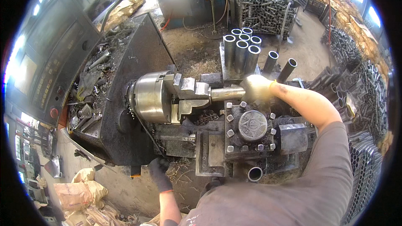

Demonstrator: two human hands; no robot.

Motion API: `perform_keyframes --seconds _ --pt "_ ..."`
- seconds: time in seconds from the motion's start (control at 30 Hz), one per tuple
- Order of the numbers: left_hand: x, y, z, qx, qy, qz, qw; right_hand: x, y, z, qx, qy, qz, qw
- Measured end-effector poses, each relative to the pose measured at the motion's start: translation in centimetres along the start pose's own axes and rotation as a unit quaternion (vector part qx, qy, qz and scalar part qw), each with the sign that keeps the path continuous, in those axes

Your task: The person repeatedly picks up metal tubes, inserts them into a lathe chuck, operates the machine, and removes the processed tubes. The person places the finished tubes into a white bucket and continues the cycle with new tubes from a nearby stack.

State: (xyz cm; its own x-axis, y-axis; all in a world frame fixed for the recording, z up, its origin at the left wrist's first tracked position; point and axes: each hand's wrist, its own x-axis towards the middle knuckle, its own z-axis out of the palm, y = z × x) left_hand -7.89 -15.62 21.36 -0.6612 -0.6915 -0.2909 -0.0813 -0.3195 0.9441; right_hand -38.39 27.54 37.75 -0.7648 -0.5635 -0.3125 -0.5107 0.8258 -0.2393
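Note:
A three-jaw lathe chuck [153,96] with stepped jaws stands left of centre. A short metal tube [228,94] reaches out of its jaws to the right. My right hand [256,88], in a pale glove and blurred, is closed around the tube's free end. Low in the view, my left hand [159,171] wears a dark glove and is closed at the lower end of a thin black lever [147,132] that slants down from the headstock. Its fingers are partly hidden. Between my arms sits the square tool post [252,126], ringed with bolts.
Several upright steel tubes [241,52] stand behind my right hand, with two more just right. One tube [255,174] stands near my body. Dirty scraps lie on the headstock [125,67]. A wire cage [264,12] of metal parts stands behind; stacked tubes [364,171] line the right.

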Motion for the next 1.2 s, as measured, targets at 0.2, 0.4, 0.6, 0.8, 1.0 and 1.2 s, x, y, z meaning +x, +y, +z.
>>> perform_keyframes --seconds 0.2,0.4,0.6,0.8,1.0,1.2 --pt "5.7 -2.4 -14.0 -0.154 0.228 -0.013 0.961 1.7 0.1 0.1 0.033 0.019 -0.114 0.993" --pt "6.6 1.0 -19.0 -0.207 0.144 -0.171 0.952 4.5 -6.4 -2.8 0.214 -0.151 0.032 0.964" --pt "8.9 -0.9 -20.4 -0.100 0.110 -0.103 0.984 8.0 -7.1 -3.9 0.300 -0.164 0.041 0.939" --pt "4.3 3.4 -16.2 0.247 0.289 0.051 0.923 2.8 6.7 3.6 -0.213 -0.064 0.004 0.975" --pt "2.8 24.7 -5.5 0.400 0.220 0.668 0.588 -5.0 1.6 -2.3 -0.104 0.166 0.158 0.968" --pt "14.2 39.8 3.3 0.708 0.161 0.415 0.548 -14.7 -12.5 -9.9 -0.158 0.343 0.060 0.924"
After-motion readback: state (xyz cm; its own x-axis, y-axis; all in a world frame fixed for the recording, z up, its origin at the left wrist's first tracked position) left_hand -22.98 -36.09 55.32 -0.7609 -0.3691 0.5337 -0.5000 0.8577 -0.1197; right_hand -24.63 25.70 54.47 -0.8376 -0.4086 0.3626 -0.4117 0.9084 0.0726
